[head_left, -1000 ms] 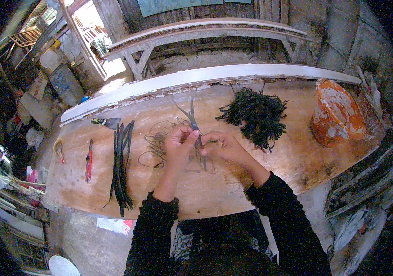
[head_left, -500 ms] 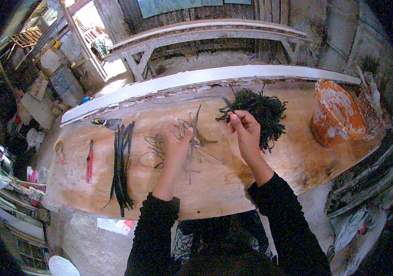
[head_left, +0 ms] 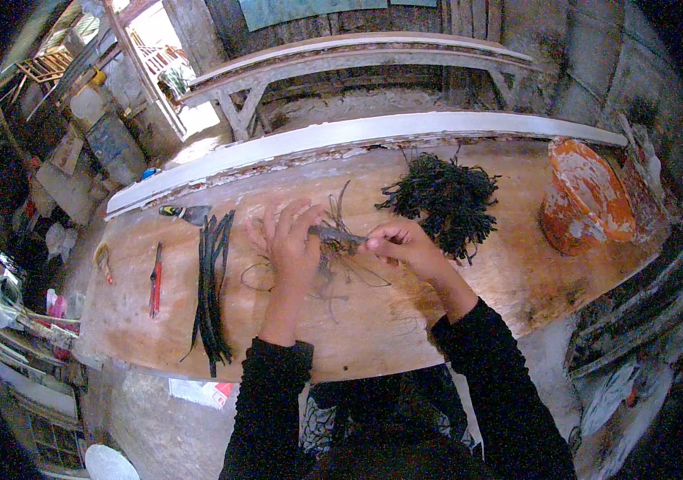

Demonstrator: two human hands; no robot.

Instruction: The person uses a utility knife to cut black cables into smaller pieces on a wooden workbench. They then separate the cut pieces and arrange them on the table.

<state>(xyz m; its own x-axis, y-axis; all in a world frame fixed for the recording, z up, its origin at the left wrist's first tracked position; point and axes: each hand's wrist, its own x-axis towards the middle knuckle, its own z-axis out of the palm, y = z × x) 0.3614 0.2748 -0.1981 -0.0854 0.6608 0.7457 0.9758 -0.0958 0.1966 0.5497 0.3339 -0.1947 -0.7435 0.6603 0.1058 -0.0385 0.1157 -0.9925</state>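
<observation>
My right hand (head_left: 407,246) pinches a short dark flat strip (head_left: 340,234) between thumb and fingers. The strip points left, and its far end comes up to my left hand (head_left: 289,236). That hand is open, its fingers spread, slightly blurred, over a loose tangle of thin dark strands (head_left: 349,264) on the wooden table. Whether its thumb touches the strip I cannot tell. Just beyond my right hand sits a bushy heap of short black knotted pieces (head_left: 445,200). Left of my left hand lies a bundle of long black strips (head_left: 213,288).
Farther left on the table (head_left: 133,336) are a red-handled cutting tool (head_left: 155,280), a small brush-like item (head_left: 103,262) and a dark-bladed tool (head_left: 188,214). An orange plaster-smeared bucket (head_left: 585,200) stands at the right. A long white board (head_left: 357,130) runs along the back edge.
My right hand has come down and left, away from the black heap, bringing the strip toward my left hand. My left hand has shifted slightly left and spread its fingers.
</observation>
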